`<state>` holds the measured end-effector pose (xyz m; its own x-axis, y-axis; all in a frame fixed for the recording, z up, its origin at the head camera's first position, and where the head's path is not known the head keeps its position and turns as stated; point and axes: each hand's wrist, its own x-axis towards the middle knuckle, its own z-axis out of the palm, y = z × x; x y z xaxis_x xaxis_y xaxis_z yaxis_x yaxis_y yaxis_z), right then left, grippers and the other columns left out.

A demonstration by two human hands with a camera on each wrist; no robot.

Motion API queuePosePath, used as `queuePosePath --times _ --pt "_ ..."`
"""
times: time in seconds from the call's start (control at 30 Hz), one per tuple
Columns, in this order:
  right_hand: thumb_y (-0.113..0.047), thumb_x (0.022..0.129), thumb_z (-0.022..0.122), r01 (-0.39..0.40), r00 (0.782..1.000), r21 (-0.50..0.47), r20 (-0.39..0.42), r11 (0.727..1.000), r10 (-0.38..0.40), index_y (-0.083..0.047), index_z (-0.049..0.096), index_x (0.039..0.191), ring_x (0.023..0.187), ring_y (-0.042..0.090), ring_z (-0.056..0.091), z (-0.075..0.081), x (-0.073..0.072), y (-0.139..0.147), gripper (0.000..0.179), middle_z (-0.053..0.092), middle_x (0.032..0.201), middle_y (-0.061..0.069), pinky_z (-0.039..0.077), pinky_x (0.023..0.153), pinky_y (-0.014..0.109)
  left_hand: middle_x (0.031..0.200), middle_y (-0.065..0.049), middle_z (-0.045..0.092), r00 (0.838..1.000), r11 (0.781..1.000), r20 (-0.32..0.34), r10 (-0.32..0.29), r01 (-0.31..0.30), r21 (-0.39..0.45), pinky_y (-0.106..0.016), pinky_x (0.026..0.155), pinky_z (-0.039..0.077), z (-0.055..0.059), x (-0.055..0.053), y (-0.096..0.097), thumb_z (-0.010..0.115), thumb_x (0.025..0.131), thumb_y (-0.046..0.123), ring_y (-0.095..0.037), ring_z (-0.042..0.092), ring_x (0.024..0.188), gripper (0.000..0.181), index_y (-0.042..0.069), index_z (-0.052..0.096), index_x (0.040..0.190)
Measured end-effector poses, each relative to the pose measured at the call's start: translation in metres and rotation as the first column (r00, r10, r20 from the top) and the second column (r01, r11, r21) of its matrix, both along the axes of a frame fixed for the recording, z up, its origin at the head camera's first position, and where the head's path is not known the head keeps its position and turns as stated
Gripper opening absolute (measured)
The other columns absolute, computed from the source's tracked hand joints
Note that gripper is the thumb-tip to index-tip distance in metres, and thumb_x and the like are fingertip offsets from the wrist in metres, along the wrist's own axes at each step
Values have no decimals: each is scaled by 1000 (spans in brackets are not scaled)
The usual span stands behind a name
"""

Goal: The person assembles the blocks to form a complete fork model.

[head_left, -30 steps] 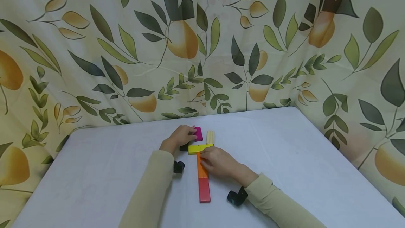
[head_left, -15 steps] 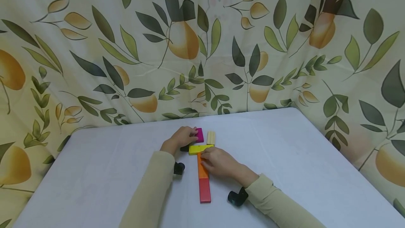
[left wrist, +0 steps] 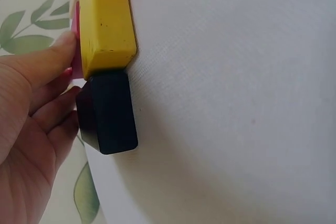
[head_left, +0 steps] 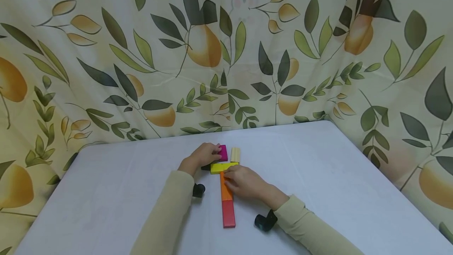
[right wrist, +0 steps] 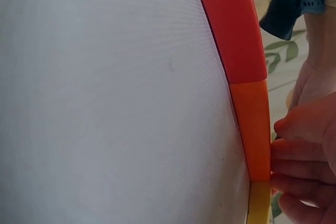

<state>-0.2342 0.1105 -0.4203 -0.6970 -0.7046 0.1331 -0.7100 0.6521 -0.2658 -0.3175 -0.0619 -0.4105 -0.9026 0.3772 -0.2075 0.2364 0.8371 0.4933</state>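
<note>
My left hand [head_left: 203,156] pinches a magenta block [head_left: 223,153] just beyond the yellow block [head_left: 218,168]. The left wrist view shows the thumb on its edge; the yellow block hides most of it. A black block [left wrist: 114,114] with a slanted side touches the yellow block's left end, near the other left fingers. My right hand [head_left: 247,182] rests its fingertips at the orange block [right wrist: 253,129], close to the yellow one, its fingers fairly straight. A red block [head_left: 228,213] meets the orange block's near end. Beyond the yellow block's right end lies a cream block [head_left: 235,154].
The blocks lie on a white-covered table [head_left: 116,200]. Behind it hangs a leaf-and-fruit patterned curtain [head_left: 226,105]. A small dark camera is worn at each wrist, the right one [head_left: 265,221] low over the table.
The magenta block has slid slightly toward the yellow block with my left hand, narrowing the gap. My right hand and the other blocks stay about where they were.
</note>
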Motion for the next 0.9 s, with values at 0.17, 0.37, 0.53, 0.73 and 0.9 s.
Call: queuePosePath --times 0.17,0.37,0.53,0.73,0.9 --pt "-22 88 62 -4 1000 -3 -3 1000 4 -5 69 107 98 16 60 0 0 0 26 66 105 4 48 85 28 138 -2 45 1000 1000 10 2 -2 -17 -37 103 31 2 2 1 59 91 21 -22 41 125 40 11 53 129" --pt "-21 88 62 -6 1000 -3 -8 1000 6 -5 69 107 98 16 60 0 0 0 26 66 104 4 48 85 29 138 -2 44 1000 1000 7 2 -2 -29 -38 103 31 1 4 2 59 91 21 -22 40 125 41 12 52 130" --pt "-21 88 62 -3 1000 -8 -8 1000 3 -5 69 107 97 16 61 0 0 0 26 66 104 4 49 84 29 138 -2 45 1000 1000 -7 -15 15 -27 -38 103 31 -1 3 0 59 90 22 -22 40 126 40 11 53 129" --pt "-21 88 62 -2 1000 -17 11 1000 2 -5 69 107 97 16 61 -1 -1 1 26 66 103 4 49 84 29 137 -1 46 999 999 -26 -37 36 -28 -38 103 31 -3 4 -1 60 90 23 -22 41 125 41 11 54 129" --pt "-20 87 63 -3 1000 -27 15 1000 4 -5 69 106 97 16 61 -1 -1 1 25 66 103 4 49 84 29 135 -2 47 997 997 -50 -65 63 -36 -38 102 33 -3 5 -2 60 90 23 -22 43 123 40 10 55 128"
